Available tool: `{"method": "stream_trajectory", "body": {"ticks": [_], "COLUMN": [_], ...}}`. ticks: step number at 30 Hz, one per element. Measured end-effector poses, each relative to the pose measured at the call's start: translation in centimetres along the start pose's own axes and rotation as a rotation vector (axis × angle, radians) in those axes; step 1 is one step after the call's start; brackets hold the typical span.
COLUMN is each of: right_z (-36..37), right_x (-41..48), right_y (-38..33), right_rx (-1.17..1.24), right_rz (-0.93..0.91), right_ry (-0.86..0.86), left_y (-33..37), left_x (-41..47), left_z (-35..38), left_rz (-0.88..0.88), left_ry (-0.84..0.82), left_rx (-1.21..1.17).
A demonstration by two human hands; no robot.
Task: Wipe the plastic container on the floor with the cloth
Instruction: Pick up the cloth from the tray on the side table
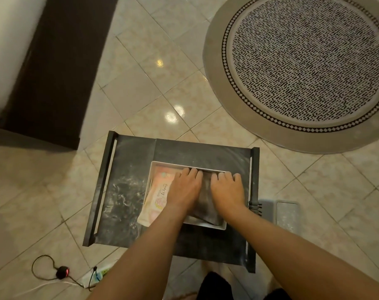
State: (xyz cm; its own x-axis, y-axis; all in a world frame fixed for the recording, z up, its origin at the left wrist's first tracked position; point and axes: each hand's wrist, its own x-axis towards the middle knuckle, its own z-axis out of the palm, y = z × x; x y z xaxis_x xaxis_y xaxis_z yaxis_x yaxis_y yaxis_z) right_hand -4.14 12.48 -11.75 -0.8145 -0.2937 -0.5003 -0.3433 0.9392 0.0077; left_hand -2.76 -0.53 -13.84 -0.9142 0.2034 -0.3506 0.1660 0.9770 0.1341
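Observation:
A grey cloth [206, 197] lies in a white tray [150, 182] on a low dark stand [125, 198]. My left hand [185, 189] and my right hand [227, 190] both rest palm down on the cloth, side by side, with fingertips curled over its far edge. A pale grey plastic container [287, 213] sits on the tiled floor just right of the stand, partly hidden by the stand's edge. Neither hand touches the container.
A pink pack of wipes [158, 198] lies in the tray left of the cloth. A round patterned rug [303, 61] covers the floor at far right. Dark furniture [52, 68] stands at far left. A plug and cable [62, 272] lie at near left.

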Motion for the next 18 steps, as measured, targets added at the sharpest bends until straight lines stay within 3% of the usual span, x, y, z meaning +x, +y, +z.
{"method": "stream_trajectory", "body": {"ticks": [10, 18], "right_z": [0.9, -5.1], "right_x": [0.0, -3.6], "right_y": [-0.2, 1.0], "right_rx": [0.087, 0.471], "right_rz": [-0.001, -0.098], "right_ry": [-0.034, -0.010], "left_y": [1.6, 0.8], "left_x": [0.1, -0.9], "left_z": [1.1, -3.4], "left_rz": [-0.006, 0.074], "left_ry": [0.107, 0.050], "left_rx": [-0.071, -0.206]}}
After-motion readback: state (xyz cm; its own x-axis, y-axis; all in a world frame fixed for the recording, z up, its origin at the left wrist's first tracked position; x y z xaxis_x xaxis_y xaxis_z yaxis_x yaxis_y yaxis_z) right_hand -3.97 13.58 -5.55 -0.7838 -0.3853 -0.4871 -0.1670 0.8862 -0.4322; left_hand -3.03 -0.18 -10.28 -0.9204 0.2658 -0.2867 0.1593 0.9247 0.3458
